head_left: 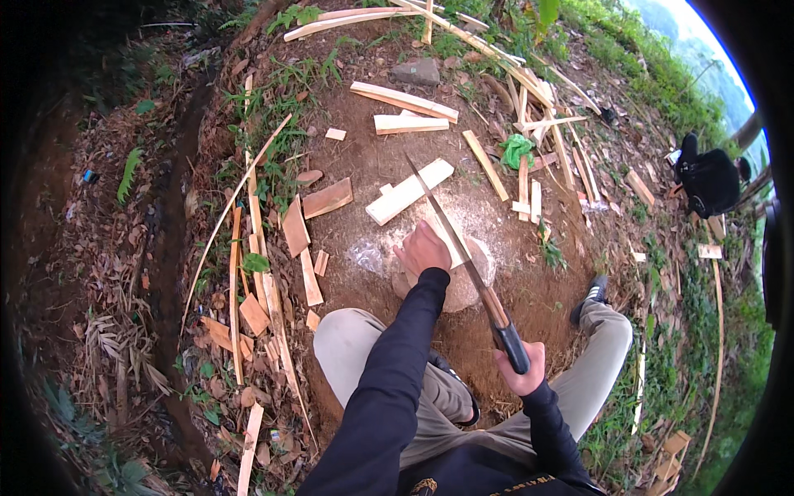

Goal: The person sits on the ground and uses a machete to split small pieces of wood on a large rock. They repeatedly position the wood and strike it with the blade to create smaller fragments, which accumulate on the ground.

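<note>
My right hand (pixel 523 369) is closed round the black handle of a long, tapering hand saw (pixel 451 227). Its blade runs forward and leftward over a pale wood piece (pixel 447 241). My left hand (pixel 423 250) presses that piece down, its fingers bent and partly hidden. Under it sits a rounded block (pixel 478 277), dusted with pale powder, which may be a stump or a stone. Just beyond my left hand a pale board (pixel 411 192) lies on the ground, and the blade's far end passes above it. Whether the blade touches either piece I cannot tell.
Wood offcuts (pixel 328 198) lie to the left, with long strips (pixel 256 240) beside them. Farther off are more boards (pixel 411 124), a grey stone (pixel 416 71) and a green plastic bag (pixel 517 150). A black bag (pixel 710 178) stands far right. A ditch (pixel 169 248) runs along the left.
</note>
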Motion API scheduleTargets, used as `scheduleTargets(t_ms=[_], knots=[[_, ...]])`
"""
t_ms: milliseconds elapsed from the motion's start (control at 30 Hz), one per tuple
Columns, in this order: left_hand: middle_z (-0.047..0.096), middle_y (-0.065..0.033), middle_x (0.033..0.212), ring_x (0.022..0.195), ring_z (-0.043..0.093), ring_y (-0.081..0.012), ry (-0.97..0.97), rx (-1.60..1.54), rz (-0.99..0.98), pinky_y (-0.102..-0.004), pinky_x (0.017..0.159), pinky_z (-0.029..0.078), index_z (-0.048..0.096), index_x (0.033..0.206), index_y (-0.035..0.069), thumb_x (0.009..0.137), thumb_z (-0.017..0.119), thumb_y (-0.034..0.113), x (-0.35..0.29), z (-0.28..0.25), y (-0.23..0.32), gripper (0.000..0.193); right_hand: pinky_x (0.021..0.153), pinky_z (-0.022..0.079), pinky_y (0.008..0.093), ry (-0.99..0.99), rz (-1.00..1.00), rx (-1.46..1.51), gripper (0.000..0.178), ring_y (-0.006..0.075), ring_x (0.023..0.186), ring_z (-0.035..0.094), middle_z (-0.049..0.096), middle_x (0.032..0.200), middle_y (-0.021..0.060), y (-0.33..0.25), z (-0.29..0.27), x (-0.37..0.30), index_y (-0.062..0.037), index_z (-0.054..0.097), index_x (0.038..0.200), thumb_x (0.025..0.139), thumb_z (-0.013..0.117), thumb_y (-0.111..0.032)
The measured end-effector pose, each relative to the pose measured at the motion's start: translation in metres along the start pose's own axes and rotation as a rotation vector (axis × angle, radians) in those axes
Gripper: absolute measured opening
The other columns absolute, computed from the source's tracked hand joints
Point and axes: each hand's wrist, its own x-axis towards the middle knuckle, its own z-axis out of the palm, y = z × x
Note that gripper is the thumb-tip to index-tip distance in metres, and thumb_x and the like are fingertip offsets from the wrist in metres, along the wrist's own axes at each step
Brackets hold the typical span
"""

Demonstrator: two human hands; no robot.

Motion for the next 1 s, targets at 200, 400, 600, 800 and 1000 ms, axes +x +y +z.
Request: scheduleTargets(t_ms=[200, 400, 600, 800, 1000], knots=[[0.071, -0.0133, 0.099, 0.103, 0.060, -0.0299, 0.039, 0.012, -0.009, -0.0510, 0.107, 0.029, 0.072, 0.101, 0.007, 0.104, 0.030, 0.032, 0.000, 0.004, 0.001, 0.048, 0.044, 0.038, 0.0351, 0.015, -0.009, 0.023, 0.023, 0.0252, 0.038, 0.045, 0.040, 0.047, 0.0115, 0.000, 0.004, 0.003, -0.0014, 0.053, 0.064, 0.077, 0.069, -0.010], [0.071, -0.0134, 0.094, 0.102, 0.060, -0.0300, -0.060, 0.055, -0.042, -0.0515, 0.105, 0.030, 0.074, 0.092, 0.007, 0.104, 0.031, 0.036, 0.002, -0.002, 0.001, 0.053, 0.044, 0.037, 0.0348, 0.021, 0.008, 0.042, 0.023, 0.0249, 0.038, 0.044, 0.040, 0.047, 0.0117, 0.010, 0.009, -0.003, -0.0015, 0.053, 0.063, 0.077, 0.069, -0.010], [0.071, -0.0128, 0.097, 0.104, 0.060, -0.0315, -0.087, 0.140, -0.087, -0.0550, 0.104, 0.029, 0.074, 0.093, 0.006, 0.104, 0.030, 0.038, 0.005, -0.010, 0.010, 0.056, 0.044, 0.038, 0.0345, -0.004, 0.001, 0.029, 0.021, 0.0250, 0.038, 0.045, 0.041, 0.048, 0.0118, 0.010, 0.008, 0.005, -0.0015, 0.053, 0.063, 0.076, 0.068, -0.008], [0.070, -0.0145, 0.100, 0.104, 0.059, -0.0304, -0.036, 0.158, -0.246, -0.0511, 0.101, 0.028, 0.074, 0.093, 0.004, 0.104, 0.029, 0.037, 0.002, -0.007, 0.023, 0.057, 0.045, 0.041, 0.0328, 0.051, -0.003, 0.075, 0.017, 0.0248, 0.039, 0.051, 0.043, 0.048, 0.0110, 0.010, 0.017, 0.003, -0.0023, 0.056, 0.065, 0.075, 0.068, -0.007], [0.070, -0.0130, 0.093, 0.098, 0.058, -0.0295, 0.073, 0.071, -0.162, -0.0457, 0.095, 0.031, 0.072, 0.092, 0.005, 0.104, 0.027, 0.036, -0.005, 0.003, 0.010, 0.056, 0.046, 0.042, 0.0335, -0.021, 0.025, 0.016, 0.016, 0.0270, 0.041, 0.054, 0.046, 0.049, 0.0112, 0.007, 0.001, 0.007, -0.0036, 0.056, 0.064, 0.073, 0.069, -0.008]])
